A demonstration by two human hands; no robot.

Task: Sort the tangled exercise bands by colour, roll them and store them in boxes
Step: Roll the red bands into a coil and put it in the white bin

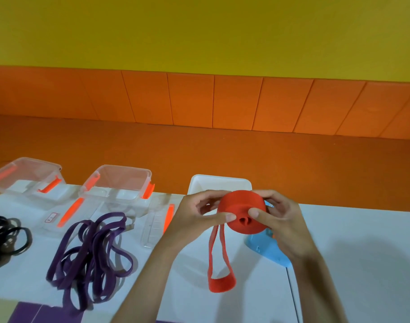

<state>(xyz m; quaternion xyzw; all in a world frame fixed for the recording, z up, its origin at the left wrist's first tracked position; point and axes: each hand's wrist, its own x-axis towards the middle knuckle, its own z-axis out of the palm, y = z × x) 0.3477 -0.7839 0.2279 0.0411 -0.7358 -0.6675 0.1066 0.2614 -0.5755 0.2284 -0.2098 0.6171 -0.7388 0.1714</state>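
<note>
Nearly rolled: red band (241, 206) held over the bench (353, 252)

Left hand (197, 215) and right hand (283, 220) grip the roll from either side, fingers (227, 216) curled round its rim and both thumbs pressed on its face. Its loose loop hangs toward the bench. Purple bands (92, 252) and black bands (5, 238) lie further left, before two clear boxes (120, 180).

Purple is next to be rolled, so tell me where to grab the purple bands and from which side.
Probably the far loops of the purple bands, nearest the clear box. There the strands run separately as open arcs flat on the table, so one can be pinched from above. The middle is a crossed knot.
</note>
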